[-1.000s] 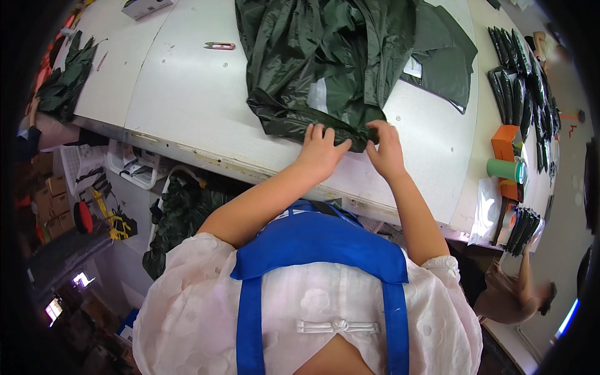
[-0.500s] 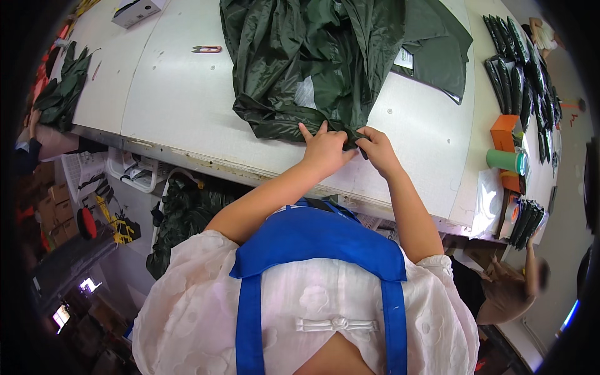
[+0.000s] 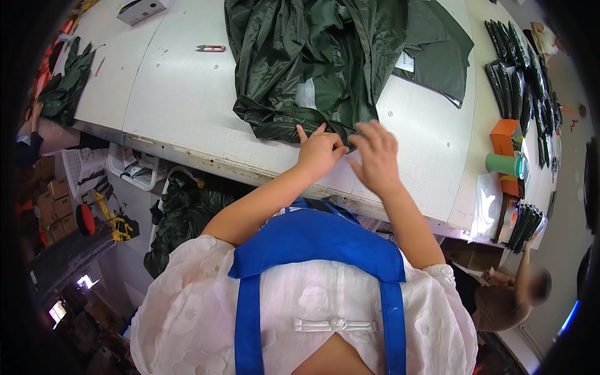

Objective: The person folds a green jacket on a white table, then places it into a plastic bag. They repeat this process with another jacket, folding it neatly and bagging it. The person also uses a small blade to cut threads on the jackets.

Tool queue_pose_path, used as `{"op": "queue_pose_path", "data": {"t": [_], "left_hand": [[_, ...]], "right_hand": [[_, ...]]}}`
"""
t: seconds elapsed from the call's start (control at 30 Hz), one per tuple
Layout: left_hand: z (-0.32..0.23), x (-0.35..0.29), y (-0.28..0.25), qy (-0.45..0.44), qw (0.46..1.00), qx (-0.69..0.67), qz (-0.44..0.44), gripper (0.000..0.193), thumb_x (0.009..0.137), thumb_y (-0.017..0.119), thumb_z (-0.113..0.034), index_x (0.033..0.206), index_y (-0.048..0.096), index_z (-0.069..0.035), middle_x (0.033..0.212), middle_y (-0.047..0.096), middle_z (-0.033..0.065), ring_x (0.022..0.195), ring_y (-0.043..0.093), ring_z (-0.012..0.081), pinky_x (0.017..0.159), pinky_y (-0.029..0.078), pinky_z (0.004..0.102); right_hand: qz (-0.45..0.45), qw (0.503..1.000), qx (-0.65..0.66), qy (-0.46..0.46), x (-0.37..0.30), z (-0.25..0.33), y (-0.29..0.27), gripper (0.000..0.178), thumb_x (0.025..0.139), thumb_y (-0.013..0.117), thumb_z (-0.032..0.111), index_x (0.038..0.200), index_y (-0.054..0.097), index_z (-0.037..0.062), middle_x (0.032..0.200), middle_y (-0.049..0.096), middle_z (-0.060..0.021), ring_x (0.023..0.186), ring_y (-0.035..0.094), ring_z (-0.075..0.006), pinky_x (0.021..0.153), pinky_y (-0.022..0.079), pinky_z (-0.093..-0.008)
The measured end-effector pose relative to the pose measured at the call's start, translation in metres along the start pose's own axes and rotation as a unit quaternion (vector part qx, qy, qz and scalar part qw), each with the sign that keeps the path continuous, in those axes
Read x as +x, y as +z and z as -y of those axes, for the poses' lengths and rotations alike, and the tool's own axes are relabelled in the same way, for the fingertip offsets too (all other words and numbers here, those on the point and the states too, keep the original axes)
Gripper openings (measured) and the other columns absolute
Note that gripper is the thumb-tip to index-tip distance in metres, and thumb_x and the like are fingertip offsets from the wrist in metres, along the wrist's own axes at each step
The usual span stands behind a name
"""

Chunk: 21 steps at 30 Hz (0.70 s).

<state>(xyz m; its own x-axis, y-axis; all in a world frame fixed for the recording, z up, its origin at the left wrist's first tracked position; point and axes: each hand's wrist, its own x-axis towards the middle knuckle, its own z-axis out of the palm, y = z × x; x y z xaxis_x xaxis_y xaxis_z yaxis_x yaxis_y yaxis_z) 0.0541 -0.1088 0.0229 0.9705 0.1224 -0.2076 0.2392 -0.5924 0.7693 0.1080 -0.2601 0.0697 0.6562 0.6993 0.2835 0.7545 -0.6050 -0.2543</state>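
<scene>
A dark green, shiny garment (image 3: 269, 81), thin like rainwear, lies crumpled on the white table with its near edge toward me. At that near edge my left hand (image 3: 319, 155) grips the fabric, thumb and forefinger pinched together and other fingertips resting on the cloth. My right hand (image 3: 377, 156) is just right of the garment's corner, off the cloth, its fingers apart and slightly smeared by motion. Nothing shows in it. Beside the garment on the right lies a flat, folded green piece (image 3: 437, 56) with a white label (image 3: 404, 62).
Small thread snips (image 3: 211, 48) lie left of the garment. Rows of black packets (image 3: 509, 81), an orange box (image 3: 505, 135) and a green cylinder (image 3: 504, 164) line the right side. Dark green fabric (image 3: 187, 212) fills a container below the table edge. Other people are at both sides.
My right hand has let go of the garment's edge and lifted away, its fingers spreading. My left hand stays on the hem, and the corner no longer hangs between both hands.
</scene>
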Motion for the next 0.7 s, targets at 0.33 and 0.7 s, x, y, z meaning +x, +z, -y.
{"op": "queue_pose_path", "data": {"t": [0.33, 0.7], "left_hand": [[0.008, -0.014, -0.008, 0.066, 0.974, 0.081, -0.203, 0.007, 0.072, 0.072, -0.017, 0.075, 0.066, -0.015, 0.095, 0.050, 0.0007, 0.099, 0.046, 0.0278, 0.091, 0.032, 0.0525], [0.057, -0.057, -0.066, 0.060, 0.969, 0.008, -0.238, 0.005, 0.075, 0.067, -0.009, 0.077, 0.062, -0.008, 0.119, 0.044, 0.0172, 0.109, 0.044, 0.0341, 0.094, 0.037, 0.0411]], "right_hand": [[-0.005, 1.000, 0.004, 0.002, -0.021, -0.020, 0.009, 0.014, 0.072, 0.069, 0.013, 0.084, 0.062, 0.0091, 0.099, 0.058, -0.0035, 0.107, 0.051, -0.0234, 0.091, 0.036, -0.0392], [0.074, 0.992, -0.064, 0.073, -0.042, -0.059, -0.022, 0.028, 0.068, 0.074, 0.011, 0.092, 0.061, 0.0076, 0.106, 0.057, -0.0070, 0.110, 0.050, -0.0284, 0.093, 0.036, -0.0405]]}}
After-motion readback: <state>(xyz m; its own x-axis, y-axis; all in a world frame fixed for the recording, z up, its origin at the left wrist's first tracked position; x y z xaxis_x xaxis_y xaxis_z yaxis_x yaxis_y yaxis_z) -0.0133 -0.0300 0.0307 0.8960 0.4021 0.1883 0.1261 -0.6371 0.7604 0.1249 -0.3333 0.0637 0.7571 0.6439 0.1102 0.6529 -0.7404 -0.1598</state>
